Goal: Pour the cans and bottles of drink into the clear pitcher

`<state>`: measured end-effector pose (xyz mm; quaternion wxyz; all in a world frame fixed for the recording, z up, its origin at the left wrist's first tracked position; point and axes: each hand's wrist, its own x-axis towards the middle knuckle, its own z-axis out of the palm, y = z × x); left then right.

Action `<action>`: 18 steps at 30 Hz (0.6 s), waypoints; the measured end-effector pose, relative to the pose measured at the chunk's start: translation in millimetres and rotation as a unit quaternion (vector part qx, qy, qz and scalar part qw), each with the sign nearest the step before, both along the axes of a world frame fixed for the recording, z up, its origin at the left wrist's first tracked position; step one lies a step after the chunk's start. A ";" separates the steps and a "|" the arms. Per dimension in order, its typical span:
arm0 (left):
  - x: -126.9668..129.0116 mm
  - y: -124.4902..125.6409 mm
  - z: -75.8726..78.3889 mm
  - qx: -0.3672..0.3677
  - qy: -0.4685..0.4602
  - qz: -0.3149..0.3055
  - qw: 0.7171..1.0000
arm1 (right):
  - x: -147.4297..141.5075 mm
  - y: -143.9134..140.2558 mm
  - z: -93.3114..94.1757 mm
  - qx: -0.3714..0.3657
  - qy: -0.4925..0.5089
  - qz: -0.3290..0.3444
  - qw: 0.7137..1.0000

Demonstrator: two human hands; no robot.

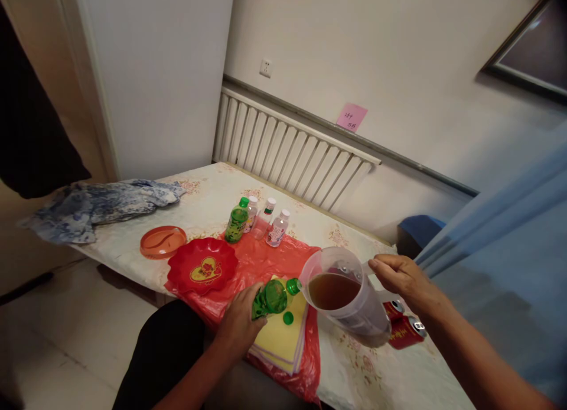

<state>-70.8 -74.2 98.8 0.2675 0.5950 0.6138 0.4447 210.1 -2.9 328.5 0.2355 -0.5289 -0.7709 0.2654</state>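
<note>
My left hand [241, 318] is wrapped round a green plastic bottle [271, 298], tilted so that its uncapped neck points right. That neck meets the rim of a clear plastic pitcher [367, 315], which is partly filled with brown liquid [334, 290]. My right hand [398, 277] is closed at the pitcher's handle side and holds it tipped toward the bottle; the handle itself is mostly hidden. Below the bottle neck, a green cap [288, 318] lies on yellow cloths [283, 342]. Whether liquid is flowing between the two I cannot make out.
A red plastic sheet [283, 262] covers part of the table [212, 185]. On or near it are a red scalloped plate [181, 268], an orange dish [148, 247], another green bottle [237, 221] and clear bottles [277, 230]. Red cans [405, 333] stand behind the pitcher. A patterned cloth [119, 203] lies left.
</note>
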 end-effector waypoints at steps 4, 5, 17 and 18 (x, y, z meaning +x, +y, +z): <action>0.4 0.5 -1.7 0.002 -0.001 0.006 1.000 | -0.4 0.6 2.0 0.005 -0.017 0.003 1.000; 0.5 0.7 -2.2 0.003 -0.001 0.008 1.000 | -0.5 0.8 2.6 0.005 -0.021 0.003 1.000; -0.2 -1.0 -0.6 -0.005 0.003 0.009 1.000 | 0.8 6.4 3.0 0.009 -0.051 0.000 0.999; -0.2 -1.0 -0.5 -0.006 0.001 0.008 1.000 | 0.7 6.6 3.1 0.009 -0.052 0.000 0.999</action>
